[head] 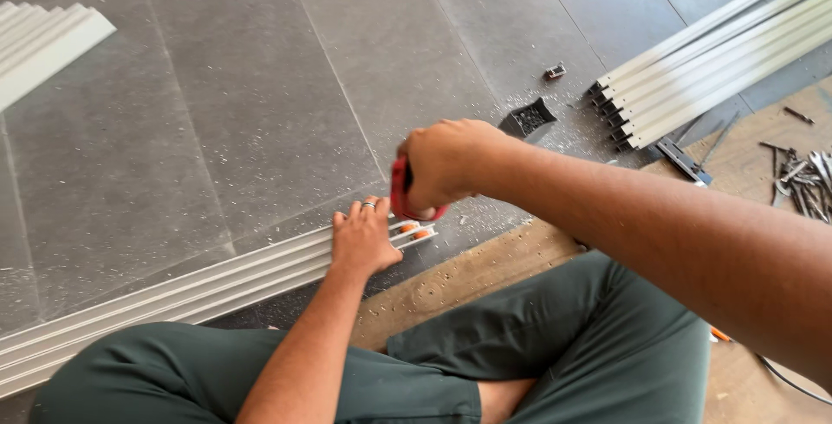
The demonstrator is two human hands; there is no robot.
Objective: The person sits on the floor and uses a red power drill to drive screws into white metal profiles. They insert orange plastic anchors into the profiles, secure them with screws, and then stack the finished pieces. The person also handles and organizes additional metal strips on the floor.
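1. left hand (362, 238) lies flat on the near end of a long pale track profile (173, 290) on the floor, fingers spread and pressing down; its grip is apart, closed on nothing.
2. right hand (446, 164) has its grip clamped round a red-handled tool (400, 190), held upright just above the profile's end, where small orange roller parts (414, 230) sit in the channels.
3. the profile runs from the far left edge toward the centre, across the person's crossed legs in dark green trousers (555, 346).
4. judgement: the step is best done with the flat hand kept close to the worked end so the profile cannot shift, and the tool held square to the channel; metal shavings (555, 121) scattered on the grey floor tiles (217, 86) suggest sharp swarf near the fingers.
5. far right: a bundle of pale profiles (719, 51) lies slantwise; beside it a black plastic end piece (529, 118) and a heap of screws (806, 177) on a brown board (485, 272).
6. far left: a second stack of pale profiles (43, 43).
7. packages, labels, signs: none visible in this view.
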